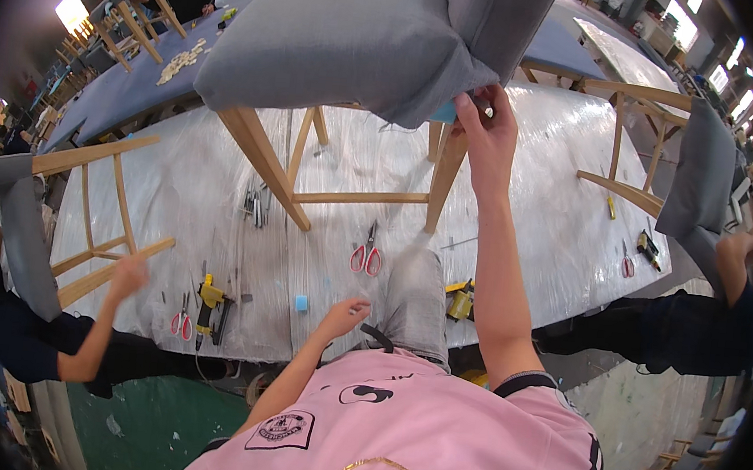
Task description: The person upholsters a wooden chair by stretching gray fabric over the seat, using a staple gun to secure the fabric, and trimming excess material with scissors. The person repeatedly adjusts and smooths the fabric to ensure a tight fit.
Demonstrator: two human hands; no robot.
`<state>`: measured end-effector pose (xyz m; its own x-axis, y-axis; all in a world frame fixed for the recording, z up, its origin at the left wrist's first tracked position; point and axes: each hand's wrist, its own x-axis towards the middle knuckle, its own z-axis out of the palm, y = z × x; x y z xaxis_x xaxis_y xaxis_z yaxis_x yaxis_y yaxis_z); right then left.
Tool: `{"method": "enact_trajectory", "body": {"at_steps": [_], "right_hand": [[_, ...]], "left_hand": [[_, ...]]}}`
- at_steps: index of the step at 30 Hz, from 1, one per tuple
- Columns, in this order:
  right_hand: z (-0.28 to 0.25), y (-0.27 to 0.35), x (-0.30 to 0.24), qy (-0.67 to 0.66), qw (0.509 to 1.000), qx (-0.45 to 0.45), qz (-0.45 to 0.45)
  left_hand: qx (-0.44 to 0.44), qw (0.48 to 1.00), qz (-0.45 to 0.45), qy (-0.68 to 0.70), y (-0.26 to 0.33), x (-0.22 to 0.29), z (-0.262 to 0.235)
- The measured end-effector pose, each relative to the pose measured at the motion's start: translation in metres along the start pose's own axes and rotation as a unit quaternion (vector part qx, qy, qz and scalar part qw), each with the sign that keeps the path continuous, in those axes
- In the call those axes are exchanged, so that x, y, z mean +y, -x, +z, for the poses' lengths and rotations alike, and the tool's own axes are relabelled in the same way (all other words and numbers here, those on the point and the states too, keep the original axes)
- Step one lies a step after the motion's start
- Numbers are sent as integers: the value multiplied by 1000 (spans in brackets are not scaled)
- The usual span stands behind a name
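Note:
A grey upholstered chair point(340, 39) with wooden legs stands on the plastic-covered worktable point(338, 160) in front of me. My right hand point(491, 129) is raised to the corner where seat and backrest meet, its fingers closed on the loose edge of the grey fabric point(462, 77). A bit of light blue material point(444, 112) shows under that edge. Low by my lap, my left hand point(347, 316) has its fingers loosely apart and nothing visible in them. Nearest to it are a small blue block point(302, 303) and red-handled scissors point(366, 256).
A yellow-and-black staple gun point(211, 306) and red-handled snips point(182, 321) lie at left; another yellow tool point(460, 302) is beside my leg. Co-workers on both sides handle grey chairs point(705, 170). A blue-topped table point(124, 101) with small wooden pieces stands behind.

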<state>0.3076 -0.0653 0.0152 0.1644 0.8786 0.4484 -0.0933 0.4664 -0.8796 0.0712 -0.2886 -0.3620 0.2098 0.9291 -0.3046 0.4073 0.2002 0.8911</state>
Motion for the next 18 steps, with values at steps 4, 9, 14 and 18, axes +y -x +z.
{"method": "enact_trajectory", "body": {"at_steps": [4,9,14,18], "right_hand": [[8,-8,2,10,998,46,-45],[-1,-3,-21,-3,1000,-11,3],[-34,4,13,-110,990,-18,86],[-9,-2,3,-92,988,40,120]], "left_hand": [[-16,997,-65,47,23,-36,1],[-28,972,-193,131,49,-37,-2],[-12,989,-113,97,36,-34,-7],[-14,995,-52,82,11,-4,-25]]}}
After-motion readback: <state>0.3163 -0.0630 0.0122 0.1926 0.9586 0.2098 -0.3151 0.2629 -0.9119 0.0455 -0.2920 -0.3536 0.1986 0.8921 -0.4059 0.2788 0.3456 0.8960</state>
